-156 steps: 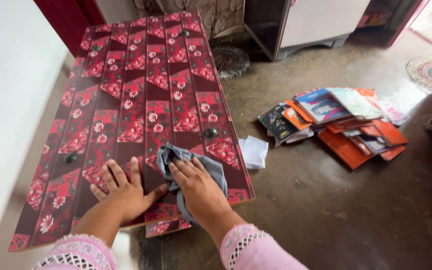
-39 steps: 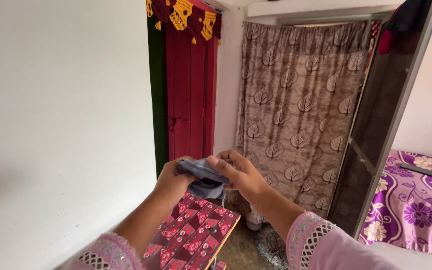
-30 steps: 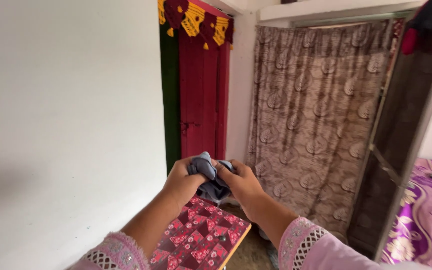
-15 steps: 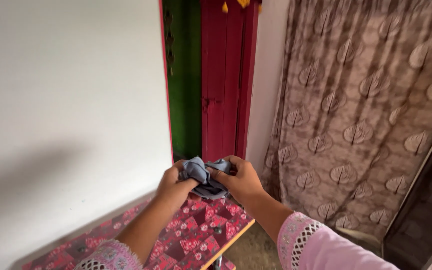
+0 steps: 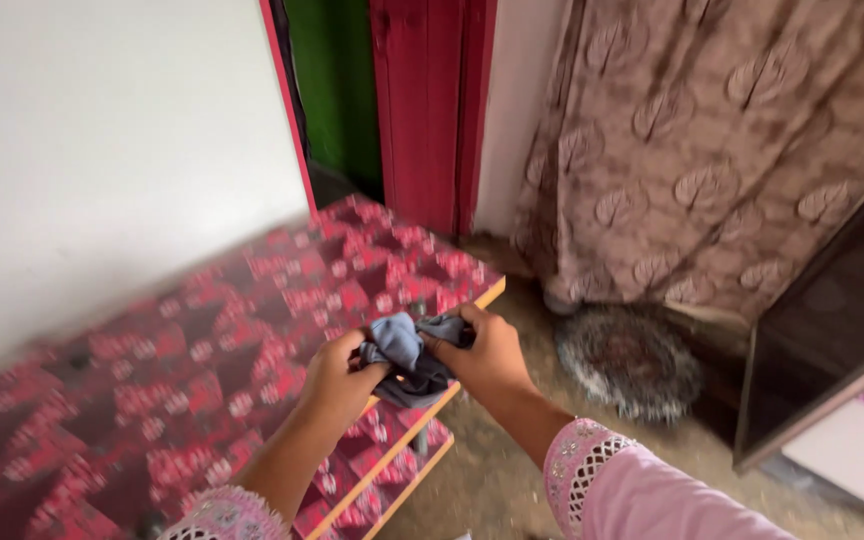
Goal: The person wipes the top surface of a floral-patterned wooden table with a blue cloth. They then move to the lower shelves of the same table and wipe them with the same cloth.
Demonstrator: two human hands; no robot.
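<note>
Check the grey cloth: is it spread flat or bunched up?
Bunched up. The grey cloth is crumpled into a wad, gripped between the left hand and right hand above the red floral table.

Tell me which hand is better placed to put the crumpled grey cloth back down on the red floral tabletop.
Probably the left hand: it grips the crumpled grey cloth and sits over the red floral tabletop. The right hand also grips the cloth, but sits at the table's outer edge, partly over the floor.
</note>
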